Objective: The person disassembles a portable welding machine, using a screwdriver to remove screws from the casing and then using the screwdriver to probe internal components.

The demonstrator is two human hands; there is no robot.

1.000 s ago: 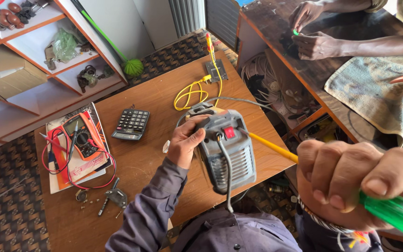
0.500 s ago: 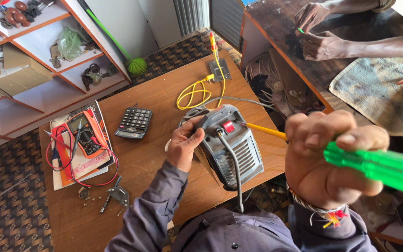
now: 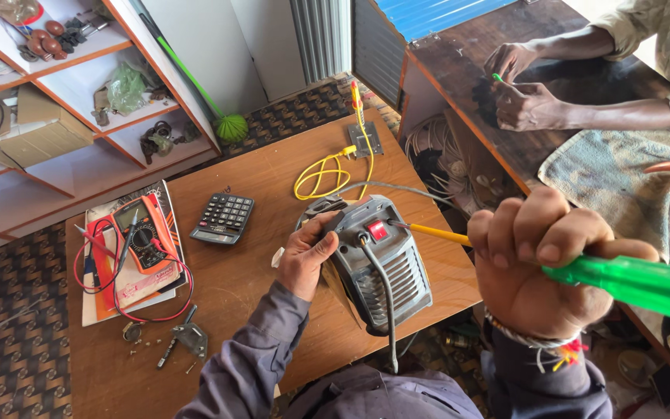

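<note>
Head view. The person's left hand [image 3: 308,256] was curled around the left side of a grey boxy plastic appliance with a red switch and a slatted front grille [image 3: 378,264], holding it tilted at the near edge of the brown wooden table [image 3: 273,178]. A grey cord [image 3: 385,310] hung down from the appliance's front, over the table edge.

The right hand [image 3: 540,264] was raised close to the camera, its fingers wrapped tight in a fist around the translucent green handle of a screwdriver [image 3: 637,281]. The tool's yellow shaft [image 3: 436,233] ran from the fist to the appliance, its tip beside the red switch.

On the table, well apart from the appliance, lay a black calculator [image 3: 223,218], an orange multimeter with red and black leads [image 3: 143,237] resting on a book, a coiled yellow cable [image 3: 323,172] and loose screws.

At the upper right, another person's two hands [image 3: 521,85] rested on a dark wooden bench [image 3: 459,54].
</note>
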